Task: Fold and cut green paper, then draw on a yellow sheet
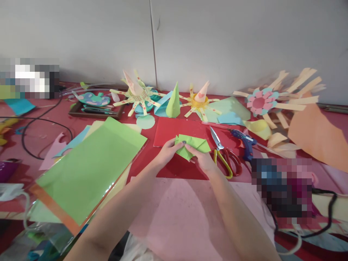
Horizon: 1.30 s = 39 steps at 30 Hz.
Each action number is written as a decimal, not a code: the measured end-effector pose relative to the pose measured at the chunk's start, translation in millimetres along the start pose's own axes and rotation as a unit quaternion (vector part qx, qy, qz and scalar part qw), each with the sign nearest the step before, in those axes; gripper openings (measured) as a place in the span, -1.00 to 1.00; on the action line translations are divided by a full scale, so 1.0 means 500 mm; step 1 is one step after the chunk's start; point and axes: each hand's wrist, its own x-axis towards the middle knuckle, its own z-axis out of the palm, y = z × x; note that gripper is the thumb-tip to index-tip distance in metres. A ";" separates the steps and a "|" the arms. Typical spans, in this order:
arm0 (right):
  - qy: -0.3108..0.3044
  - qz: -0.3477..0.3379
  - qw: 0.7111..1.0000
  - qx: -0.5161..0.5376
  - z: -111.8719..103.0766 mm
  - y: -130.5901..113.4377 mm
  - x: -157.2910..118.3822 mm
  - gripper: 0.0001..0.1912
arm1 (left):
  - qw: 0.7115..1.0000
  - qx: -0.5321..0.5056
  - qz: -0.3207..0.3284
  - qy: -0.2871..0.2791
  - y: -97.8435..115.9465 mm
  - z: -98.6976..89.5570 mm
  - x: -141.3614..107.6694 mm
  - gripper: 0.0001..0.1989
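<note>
Left hand [168, 150]: pinched together on the left side of the folded green paper [198, 141], with thumb laid on top; fingers beneath mostly hidden.
Right hand [204, 160]: clamped likewise on the lower right side of the same paper, with thumb on top, angled inward, and fingertips just visible below the bottom edge.
Gap between thumbs: very small; nearly meeting at the paper's middle, beside a small dark round spot [184, 142].
Folded green paper: held between both hands, over the red board [171, 127]; cannot tell whether touching the board.
Free edges: top edge and pointed right corner, both uncovered by either hand.
Scissors [219, 146]: lying just right of the right hand, with blades pointing away and yellow and red handles near the right wrist.
Glue gun [247, 141]: lying beyond the scissors, farther right.
Green cone [173, 103]: standing upright behind the red board, well apart from both hands.
Large green sheet [92, 170]: lying slantwise on the left, apart from the left hand, with right corner toward the red board.
Pink sheet [174, 210]: spread flat on the near side, below and between the forearms.
</note>
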 end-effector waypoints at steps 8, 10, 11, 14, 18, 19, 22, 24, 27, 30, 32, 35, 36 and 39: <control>-0.003 0.015 1.000 0.020 -0.001 0.011 -0.002 -0.71 | 0.994 -0.056 -0.048 -0.085 0.006 -0.012 0.003 -0.63; -0.018 0.020 0.999 0.032 0.002 0.012 -0.004 -0.70 | 0.992 -0.066 -0.050 -0.099 0.008 -0.014 -0.001 -0.65; -0.028 0.023 0.999 0.041 0.003 0.012 -0.005 -0.70 | 0.990 -0.068 -0.052 -0.112 0.009 -0.016 -0.003 -0.67; -0.051 0.039 0.996 0.067 0.002 0.011 -0.010 -0.70 | 0.985 -0.054 -0.047 -0.154 0.009 -0.020 -0.007 -0.69; -0.059 0.064 0.993 0.079 -0.008 0.009 -0.012 -0.71 | 0.985 -0.012 -0.035 -0.166 0.001 -0.023 -0.007 -0.69; -0.055 0.063 0.993 0.082 -0.010 0.008 -0.012 -0.72 | 0.986 -0.006 -0.032 -0.162 -0.002 -0.023 -0.006 -0.70; -0.030 0.052 0.993 0.098 -0.009 0.000 -0.011 -0.77 | 0.991 0.010 -0.022 -0.135 -0.008 -0.024 -0.004 -0.75; -0.012 0.050 0.992 0.112 -0.003 -0.007 -0.012 -0.77 | 0.993 0.015 -0.020 -0.112 -0.008 -0.023 -0.003 -0.76; 0.016 0.052 0.991 0.126 0.007 -0.016 -0.014 -0.76 | 0.995 0.010 -0.030 -0.097 -0.004 -0.021 -0.004 -0.77; 0.034 0.054 0.990 0.128 0.008 -0.019 -0.013 -0.79 | 0.994 0.013 -0.037 -0.104 -0.003 -0.020 -0.006 -0.78; 0.030 0.064 0.989 0.127 0.005 -0.018 -0.011 -0.79 | 0.993 0.018 -0.032 -0.112 -0.006 -0.019 -0.006 -0.78; 0.012 0.094 0.986 0.138 -0.002 -0.016 -0.005 -0.75 | 0.993 0.016 -0.013 -0.120 -0.009 -0.019 -0.007 -0.77; 0.005 0.106 0.984 0.144 -0.004 -0.015 -0.003 -0.72 | 0.992 0.018 -0.004 -0.122 -0.009 -0.018 -0.007 -0.77; -0.019 0.149 0.977 0.150 -0.011 -0.011 0.003 -0.69 | 0.990 0.044 0.017 -0.135 -0.006 -0.016 -0.010 -0.74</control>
